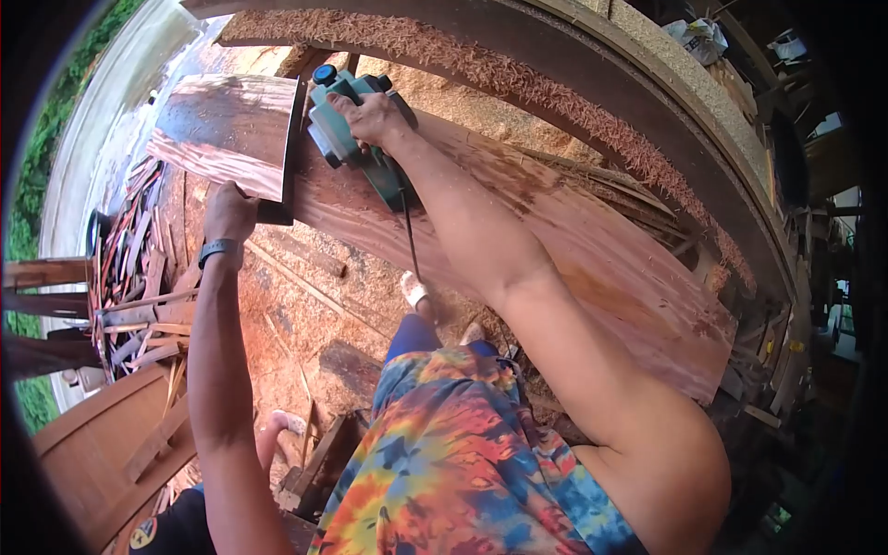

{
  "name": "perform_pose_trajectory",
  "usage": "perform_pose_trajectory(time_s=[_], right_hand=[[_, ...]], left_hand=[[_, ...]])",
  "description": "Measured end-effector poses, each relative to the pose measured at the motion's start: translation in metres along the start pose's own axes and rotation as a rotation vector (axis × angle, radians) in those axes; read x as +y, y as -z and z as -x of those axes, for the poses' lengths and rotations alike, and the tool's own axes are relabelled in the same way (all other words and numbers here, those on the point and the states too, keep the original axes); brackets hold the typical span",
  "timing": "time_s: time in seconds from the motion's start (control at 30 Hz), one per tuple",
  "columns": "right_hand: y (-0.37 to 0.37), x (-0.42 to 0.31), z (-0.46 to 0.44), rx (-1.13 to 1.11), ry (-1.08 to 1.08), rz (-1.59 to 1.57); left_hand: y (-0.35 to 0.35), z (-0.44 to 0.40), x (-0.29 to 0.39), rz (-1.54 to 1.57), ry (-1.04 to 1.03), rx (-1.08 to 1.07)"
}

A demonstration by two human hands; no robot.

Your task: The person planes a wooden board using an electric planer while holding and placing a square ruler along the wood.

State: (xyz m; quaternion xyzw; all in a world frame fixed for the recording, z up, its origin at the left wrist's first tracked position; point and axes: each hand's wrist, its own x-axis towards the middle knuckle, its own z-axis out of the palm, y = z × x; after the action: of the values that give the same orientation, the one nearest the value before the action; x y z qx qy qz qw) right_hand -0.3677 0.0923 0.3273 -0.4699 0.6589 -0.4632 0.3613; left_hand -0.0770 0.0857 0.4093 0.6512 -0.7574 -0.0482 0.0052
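Observation:
A wide reddish wooden plank (573, 268) runs diagonally across the view, streaked with darker wet-looking patches. My right hand (375, 120) grips a teal electric planer (338, 134) with blue and black knobs, which rests on the plank; its cord (410, 236) hangs over the near edge. My left hand (229, 213), with a dark watch on the wrist, is closed on the near end of a dark straight bar (294, 139) lying across the plank beside the planer. The left fingertips are partly hidden.
A dark beam (555, 92) heaped with red shavings spans the far side. Wood scraps (139, 250) pile up at left. Sawdust (296, 305) covers the ground around my feet. At lower left are another person's dark garment (171, 532) and a foot (289, 422).

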Motion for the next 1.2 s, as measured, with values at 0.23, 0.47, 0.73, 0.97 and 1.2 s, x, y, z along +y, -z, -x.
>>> perform_pose_trajectory(time_s=[0.23,0.47,0.73,0.97,1.2], right_hand=[[0.056,0.018,0.156,0.037,0.014,0.02],[0.163,0.031,0.405,-0.083,-0.363,-0.002],[0.194,0.037,0.444,-0.113,-0.34,-0.069],[0.134,0.018,0.291,-0.085,-0.25,-0.139],[0.033,-0.017,0.063,-0.02,0.063,0.04]], left_hand=[[-0.008,-0.012,-0.017,-0.019,-0.028,-0.002],[-0.016,-0.005,-0.003,-0.045,-0.028,0.055],[-0.012,-0.001,-0.003,0.024,-0.06,0.068],[-0.007,0.003,-0.001,0.04,-0.005,0.027],[-0.006,0.003,-0.002,0.058,0.018,0.015]])
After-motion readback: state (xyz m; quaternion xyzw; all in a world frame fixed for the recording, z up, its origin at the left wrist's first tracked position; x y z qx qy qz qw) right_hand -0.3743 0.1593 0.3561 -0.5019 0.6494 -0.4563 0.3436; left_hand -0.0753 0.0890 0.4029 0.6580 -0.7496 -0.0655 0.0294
